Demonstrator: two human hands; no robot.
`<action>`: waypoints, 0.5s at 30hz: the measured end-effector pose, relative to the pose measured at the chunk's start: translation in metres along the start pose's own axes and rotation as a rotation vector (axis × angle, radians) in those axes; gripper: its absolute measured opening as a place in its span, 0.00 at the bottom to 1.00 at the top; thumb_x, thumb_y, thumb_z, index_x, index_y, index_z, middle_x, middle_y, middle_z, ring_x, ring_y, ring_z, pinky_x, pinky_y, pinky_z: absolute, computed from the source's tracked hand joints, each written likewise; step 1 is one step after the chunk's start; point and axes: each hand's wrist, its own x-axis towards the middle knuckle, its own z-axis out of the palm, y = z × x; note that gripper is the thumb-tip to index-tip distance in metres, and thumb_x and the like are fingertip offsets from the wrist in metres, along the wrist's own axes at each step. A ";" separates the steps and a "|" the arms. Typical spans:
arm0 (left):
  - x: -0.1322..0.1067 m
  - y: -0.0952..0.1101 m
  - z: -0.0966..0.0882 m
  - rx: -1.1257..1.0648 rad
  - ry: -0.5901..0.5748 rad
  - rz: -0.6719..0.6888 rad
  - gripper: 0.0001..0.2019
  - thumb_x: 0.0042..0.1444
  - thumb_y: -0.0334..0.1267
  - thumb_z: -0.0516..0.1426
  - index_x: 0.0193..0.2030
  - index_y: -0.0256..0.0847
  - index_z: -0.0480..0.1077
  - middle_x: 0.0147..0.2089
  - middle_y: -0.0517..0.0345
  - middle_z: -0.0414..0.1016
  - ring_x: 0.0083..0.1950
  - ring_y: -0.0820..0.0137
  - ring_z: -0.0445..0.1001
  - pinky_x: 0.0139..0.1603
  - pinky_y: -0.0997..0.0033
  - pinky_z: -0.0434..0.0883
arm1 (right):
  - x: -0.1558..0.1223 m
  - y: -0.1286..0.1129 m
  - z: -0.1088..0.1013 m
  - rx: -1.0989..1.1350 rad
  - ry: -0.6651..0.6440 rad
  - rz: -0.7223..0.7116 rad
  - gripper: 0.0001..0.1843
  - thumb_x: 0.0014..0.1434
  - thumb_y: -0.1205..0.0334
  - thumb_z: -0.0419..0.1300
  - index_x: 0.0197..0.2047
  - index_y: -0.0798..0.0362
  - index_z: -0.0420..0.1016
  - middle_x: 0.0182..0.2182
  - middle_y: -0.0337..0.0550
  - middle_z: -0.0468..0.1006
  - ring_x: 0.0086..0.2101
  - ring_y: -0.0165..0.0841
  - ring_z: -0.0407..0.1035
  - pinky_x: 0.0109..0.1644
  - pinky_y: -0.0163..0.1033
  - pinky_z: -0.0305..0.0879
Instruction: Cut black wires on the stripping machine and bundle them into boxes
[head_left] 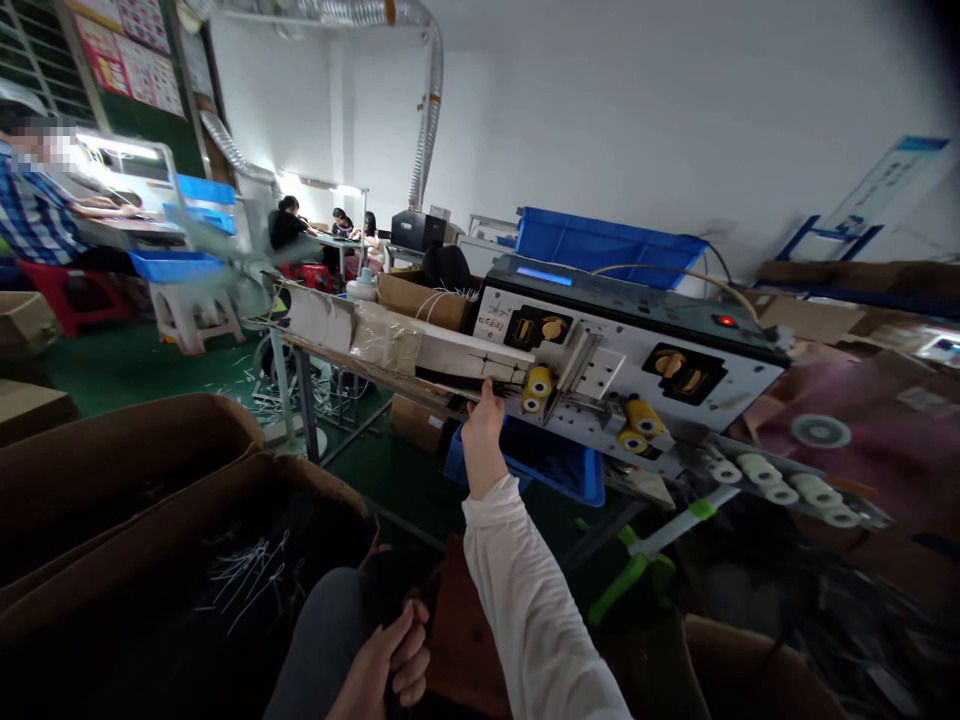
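At mid-frame, the right hand (486,440), in a white sleeve, is pointing its index finger, the others curling; the fingertip is apparently touching a narrow black strip (450,379) lying along a long white board with black cross marks (472,355). Whether it is gripping anything, I cannot tell. At bottom centre, the left hand (386,655) is curling loosely closed, perhaps around something dark. The yellow ringed rollers (538,381) are sitting just right of the fingertip, so a slip rightward could be catching it; uneven pressure could be skewing the strip. A brown cardboard box (322,478) is crowding the lower left; a blue plastic tray (596,490) is standing below the board.
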 end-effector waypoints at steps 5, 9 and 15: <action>-0.001 0.002 0.002 -0.011 -0.008 0.015 0.18 0.46 0.51 0.63 0.32 0.39 0.65 0.15 0.72 0.41 0.15 0.83 0.40 0.15 0.80 0.44 | -0.004 0.003 -0.002 -0.064 -0.033 -0.181 0.13 0.54 0.50 0.55 0.35 0.52 0.66 0.39 0.42 0.74 0.45 0.31 0.66 0.46 0.36 0.64; -0.009 0.012 0.011 0.005 0.026 0.058 0.18 0.46 0.49 0.64 0.32 0.37 0.66 0.16 0.73 0.41 0.16 0.83 0.39 0.15 0.81 0.45 | -0.040 0.010 -0.033 -0.056 -0.197 -0.508 0.12 0.57 0.53 0.53 0.40 0.51 0.70 0.47 0.43 0.74 0.51 0.31 0.65 0.55 0.39 0.60; -0.025 0.044 0.020 0.087 0.054 0.144 0.14 0.52 0.46 0.60 0.34 0.36 0.68 0.16 0.71 0.45 0.16 0.83 0.44 0.15 0.81 0.48 | -0.109 -0.026 -0.139 -0.404 -0.860 -0.418 0.08 0.59 0.56 0.56 0.38 0.47 0.75 0.39 0.45 0.79 0.42 0.38 0.73 0.50 0.45 0.67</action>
